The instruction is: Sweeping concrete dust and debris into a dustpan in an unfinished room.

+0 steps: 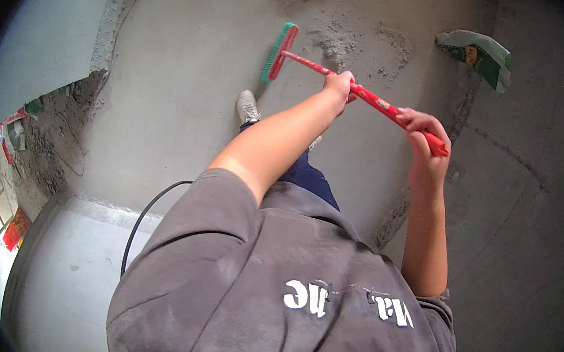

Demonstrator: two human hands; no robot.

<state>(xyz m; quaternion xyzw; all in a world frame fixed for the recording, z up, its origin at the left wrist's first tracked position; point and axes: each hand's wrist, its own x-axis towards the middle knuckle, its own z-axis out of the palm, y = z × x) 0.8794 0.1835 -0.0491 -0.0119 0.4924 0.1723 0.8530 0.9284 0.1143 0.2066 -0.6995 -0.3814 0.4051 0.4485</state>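
Observation:
A push broom with a red pole [377,103] and a red head with green bristles [280,52] slants across the view in front of me. Its head points to the far left, and the pole's end lies to the right. My left hand [339,89] is wrapped round the middle of the pole. Close to the pole's end, my right hand [425,137] has its fingers curled round it. Beyond my left hand lies a patch of grey rubble and dust [337,44] on the concrete floor.
A green and white bag [479,56] lies at the far right. At left are a concrete wall [72,10] and broken dirt [60,132]. My shoe [248,107] stands just below the broom head. A black cable [144,213] curves beside my left side.

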